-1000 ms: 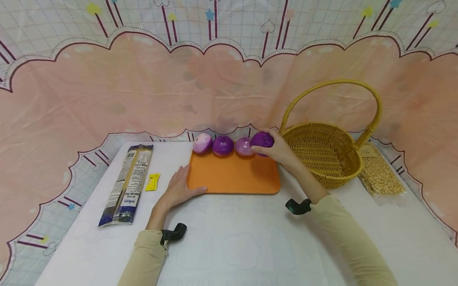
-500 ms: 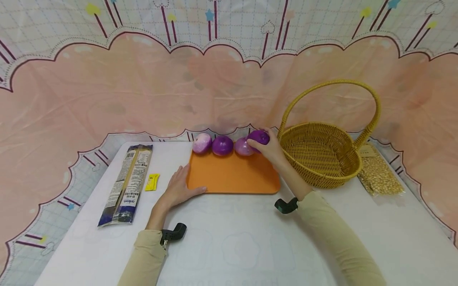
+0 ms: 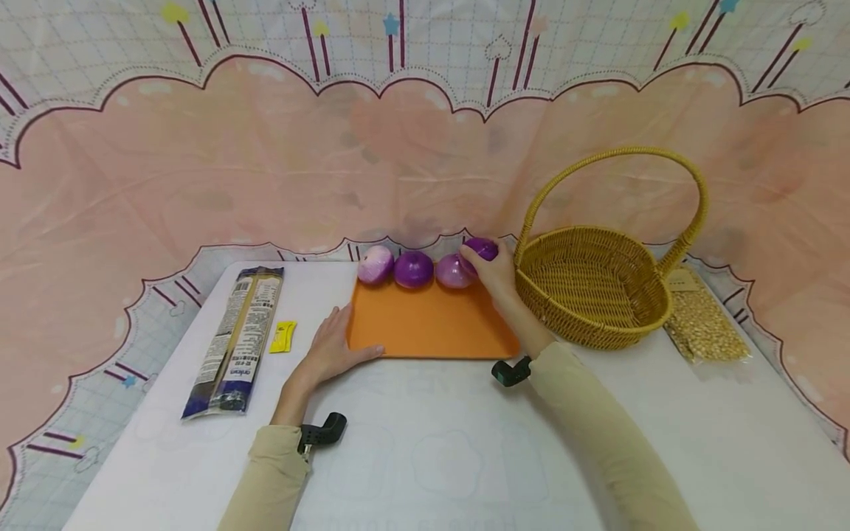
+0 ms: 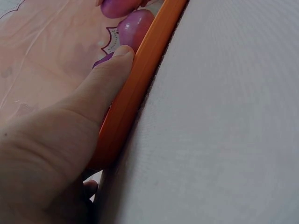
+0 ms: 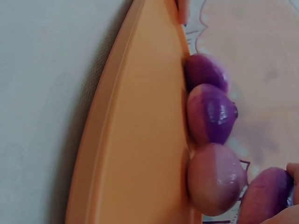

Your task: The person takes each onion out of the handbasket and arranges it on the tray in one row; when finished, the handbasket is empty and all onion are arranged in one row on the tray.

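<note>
My right hand (image 3: 499,274) grips a dark purple onion (image 3: 481,249), lifted at the right end of a row of onions. In the right wrist view that held onion (image 5: 264,198) is beside the nearest onion (image 5: 216,179) of the row. A pale onion (image 3: 375,265), a dark onion (image 3: 414,270) and a pinkish onion (image 3: 454,272) line the back of an orange tray (image 3: 432,324). My left hand (image 3: 332,349) rests at the tray's front left corner, fingers along the side, its thumb (image 4: 105,84) straight along the rim.
A wicker basket (image 3: 598,332) with a tall handle stands right of the tray. Past it lies a bag of yellowish kernels (image 3: 707,324). On the left are a long printed package (image 3: 235,343) and a small yellow packet (image 3: 282,336). A patterned cloth (image 3: 319,169) hangs behind the table.
My right hand has moved left and slightly back with the onion, from beside the pinkish onion to partly behind it. My left hand and the tray stay in place.
</note>
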`<state>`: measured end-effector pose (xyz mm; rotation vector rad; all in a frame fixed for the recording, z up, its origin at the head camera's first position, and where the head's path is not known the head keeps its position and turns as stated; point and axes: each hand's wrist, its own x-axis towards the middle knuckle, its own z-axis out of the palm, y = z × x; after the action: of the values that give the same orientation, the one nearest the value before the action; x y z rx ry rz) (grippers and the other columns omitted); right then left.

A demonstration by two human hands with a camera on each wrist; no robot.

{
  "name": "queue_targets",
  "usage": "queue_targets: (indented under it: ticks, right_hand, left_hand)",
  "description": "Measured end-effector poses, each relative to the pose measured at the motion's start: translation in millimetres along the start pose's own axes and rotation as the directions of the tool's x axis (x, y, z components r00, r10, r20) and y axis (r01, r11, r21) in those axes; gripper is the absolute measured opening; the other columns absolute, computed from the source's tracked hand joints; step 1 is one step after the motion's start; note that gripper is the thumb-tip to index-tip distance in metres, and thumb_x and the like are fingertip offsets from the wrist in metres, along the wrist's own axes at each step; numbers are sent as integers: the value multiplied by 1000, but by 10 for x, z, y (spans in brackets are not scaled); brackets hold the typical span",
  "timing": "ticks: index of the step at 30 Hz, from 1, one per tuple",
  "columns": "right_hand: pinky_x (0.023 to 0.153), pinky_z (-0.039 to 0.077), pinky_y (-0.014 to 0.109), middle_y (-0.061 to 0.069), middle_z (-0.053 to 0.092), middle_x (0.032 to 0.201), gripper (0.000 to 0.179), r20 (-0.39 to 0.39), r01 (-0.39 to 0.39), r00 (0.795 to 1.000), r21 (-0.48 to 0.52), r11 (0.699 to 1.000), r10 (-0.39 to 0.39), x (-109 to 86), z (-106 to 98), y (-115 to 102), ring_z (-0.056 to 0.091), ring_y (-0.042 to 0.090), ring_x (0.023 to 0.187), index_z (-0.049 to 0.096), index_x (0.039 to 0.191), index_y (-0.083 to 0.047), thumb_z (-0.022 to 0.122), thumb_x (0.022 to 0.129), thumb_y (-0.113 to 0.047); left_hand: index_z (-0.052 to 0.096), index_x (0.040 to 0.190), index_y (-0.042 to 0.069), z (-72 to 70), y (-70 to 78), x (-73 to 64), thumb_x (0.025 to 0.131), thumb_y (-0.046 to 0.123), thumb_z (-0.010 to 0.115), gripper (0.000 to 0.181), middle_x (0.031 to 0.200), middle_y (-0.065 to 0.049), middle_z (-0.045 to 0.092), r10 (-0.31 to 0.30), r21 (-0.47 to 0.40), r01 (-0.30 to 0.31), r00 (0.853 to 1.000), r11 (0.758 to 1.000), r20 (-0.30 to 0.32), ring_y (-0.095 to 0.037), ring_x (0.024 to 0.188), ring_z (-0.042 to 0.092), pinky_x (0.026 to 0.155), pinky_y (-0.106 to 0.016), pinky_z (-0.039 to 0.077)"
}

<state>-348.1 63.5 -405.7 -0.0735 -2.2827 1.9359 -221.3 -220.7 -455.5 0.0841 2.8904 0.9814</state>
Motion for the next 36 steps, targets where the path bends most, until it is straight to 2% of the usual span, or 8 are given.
queue_targets:
  ticks: [7, 18, 27, 36]
  right_hand:
    - [111, 43, 40, 17, 48, 139, 67, -83, -9, 997, -28, 1000, 7, 65, 59, 21, 49, 31, 129, 44, 137, -5, 72, 85, -36]
    - [112, 41, 40, 17, 47, 137, 65, -127, 18, 992, -87, 996, -29, 120, 116, 15, 49, 31, 128, 46, 138, -7, 72, 85, -35]
    - [110, 41, 43, 17, 42, 134, 67, -95, 96, 988, -214, 972, -119, 139, 102, 2, 46, 30, 126, 41, 139, -9, 70, 86, -36]
    - [111, 40, 43, 17, 44, 133, 60, -106, 98, 987, -226, 969, -125, 147, 92, 76, 46, 30, 127, 46, 135, -9, 69, 87, -35]
  left_hand:
    - [7, 156, 3, -6, -1, 5, 79, 59, 69, 114, 162, -23, 9, -9, -2, 9, 1000, 1000, 5, -41, 151, 2, 123, -58, 3]
    - [7, 156, 3, -18, -19, 27, 79, 58, 70, 113, 162, -23, 9, -5, 0, 5, 1000, 1000, -3, -41, 151, 2, 123, -57, 4]
    - [7, 155, 2, -39, -1, 18, 80, 58, 69, 113, 162, -23, 10, -1, 4, 1, 1000, 1000, 1, -41, 151, 2, 123, -57, 3]
    - [8, 155, 2, -15, 11, 16, 80, 56, 70, 112, 162, -22, 12, 4, -6, -4, 1000, 1000, -1, -39, 151, 2, 124, -56, 3]
